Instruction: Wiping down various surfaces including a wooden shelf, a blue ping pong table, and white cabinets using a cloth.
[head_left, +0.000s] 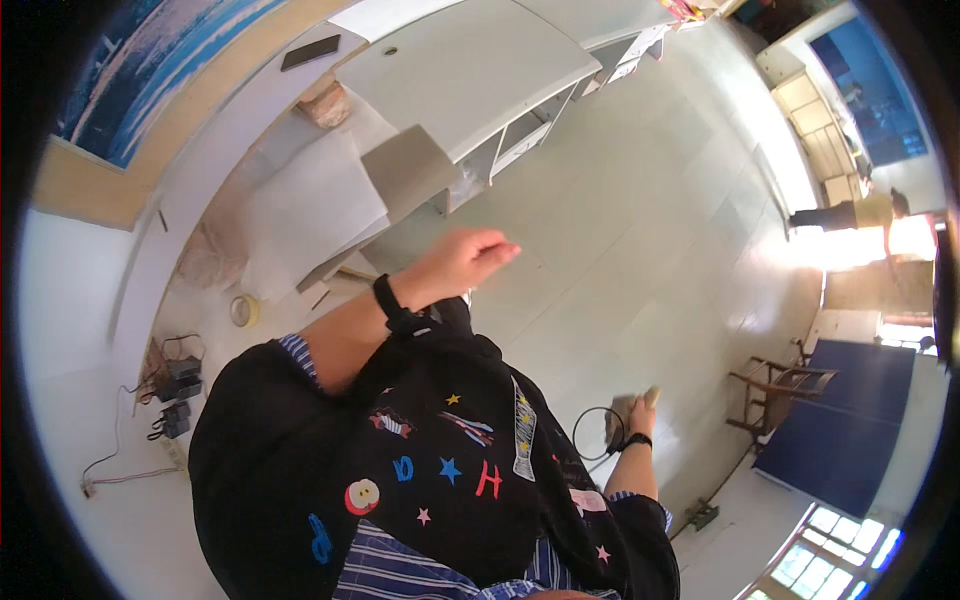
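My left hand (466, 262) is in front of my chest, over the floor and near the corner of a worktop, with its fingers curled in. No object shows in it, and a black band (390, 304) circles that wrist. Low at my right side, my right hand (642, 416) grips a handled tool (616, 421) with a flat brownish-grey part. It may be a wide brush, but it is too small to tell. The pale end of its handle sticks out past my fingers. A thin dark loop (576, 435) hangs by that wrist.
On my left, white sheets (315, 202), a tape roll (244, 310) and power adapters (177, 379) lie along a counter. A phone (310, 52) rests on the ledge. Beyond stands a grey desk (465, 75). A wooden chair (780, 382) and a distant person (862, 214) are at right.
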